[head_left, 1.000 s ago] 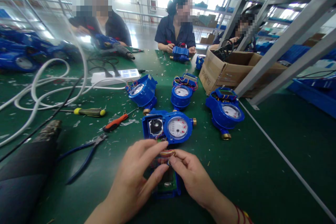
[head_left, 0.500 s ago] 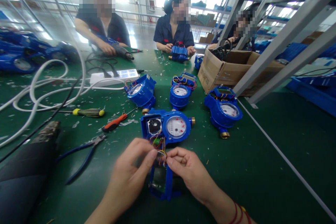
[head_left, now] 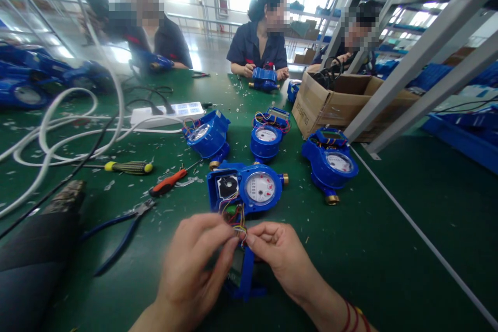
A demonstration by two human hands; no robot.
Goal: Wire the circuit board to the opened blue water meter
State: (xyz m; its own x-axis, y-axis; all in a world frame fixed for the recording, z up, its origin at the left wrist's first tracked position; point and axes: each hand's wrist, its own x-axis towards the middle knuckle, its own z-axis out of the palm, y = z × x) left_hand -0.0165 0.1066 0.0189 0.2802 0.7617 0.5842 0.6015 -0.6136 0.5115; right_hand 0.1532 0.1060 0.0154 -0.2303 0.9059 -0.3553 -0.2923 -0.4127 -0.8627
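Note:
A blue water meter [head_left: 260, 187] lies right ahead of my hands, its round dial facing up and its square side housing uncovered. Thin coloured wires [head_left: 240, 225] run from that housing toward me. My left hand [head_left: 200, 254] pinches these wires between thumb and fingers. Close beside it, my right hand [head_left: 276, 249] is also closed in a pinch on the wires. Beneath my fingers sits a blue frame with a clear window [head_left: 243, 275], partly covered by the left hand. Exactly which wire each hand grips is hidden.
Three more water meters, one at the right [head_left: 330, 163], stand behind. Left are pliers [head_left: 128, 233], an orange screwdriver [head_left: 169, 182], a yellow-black screwdriver [head_left: 130, 167], a heat gun [head_left: 42, 238] and a power strip [head_left: 169, 114]. A cardboard box [head_left: 330, 101] stands by metal legs. Co-workers sit opposite.
My left hand has turned and shifted slightly down, covering more of the blue frame. My right hand stays nearly still. The left co-worker has raised an arm, the dark tool lifted off the table.

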